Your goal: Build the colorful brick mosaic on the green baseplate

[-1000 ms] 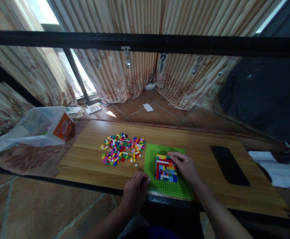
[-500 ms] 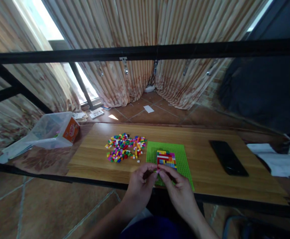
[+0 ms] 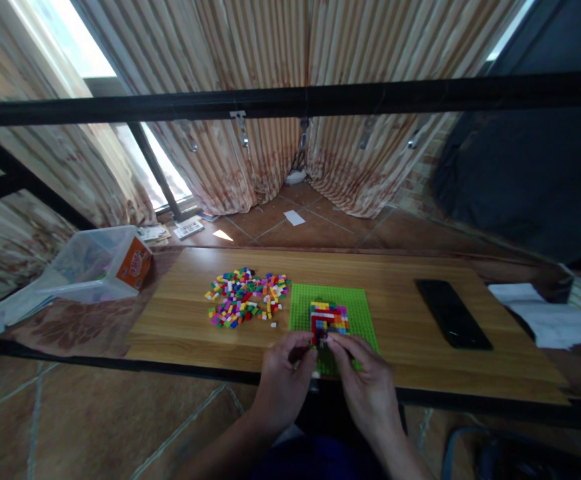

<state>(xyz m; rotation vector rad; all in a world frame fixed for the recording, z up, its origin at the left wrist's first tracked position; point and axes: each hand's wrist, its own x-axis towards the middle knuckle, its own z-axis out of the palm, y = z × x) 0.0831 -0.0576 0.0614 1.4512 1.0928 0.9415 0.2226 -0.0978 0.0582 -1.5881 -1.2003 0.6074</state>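
Green studded baseplate (image 3: 343, 303) lies flat on the wooden tabletop (image 3: 180, 320), its near edge at the table's near rim and partly hidden behind the two hands. On it sits a low block of many-coloured bricks (image 3: 329, 317), red, yellow, blue and orange among them, pressed into the plate's middle. The left hand (image 3: 286, 381) and right hand (image 3: 368, 387) meet just in front of that block, fingertips drawn together over its near edge, thumbs and forefingers pinched close as if round something small; what sits between them is too tiny and blurred to make out, and whether the fingers touch the block itself cannot be told. Both forearms come up from the near bottom of the view. Left of the baseplate, just beside it, is a scattered heap of loose bricks (image 3: 243, 297) in mixed colours. Far to the left rests a clear plastic tub (image 3: 88, 263) with an orange label. Right of the plate, well apart, a dark phone (image 3: 453, 315) lies face up.
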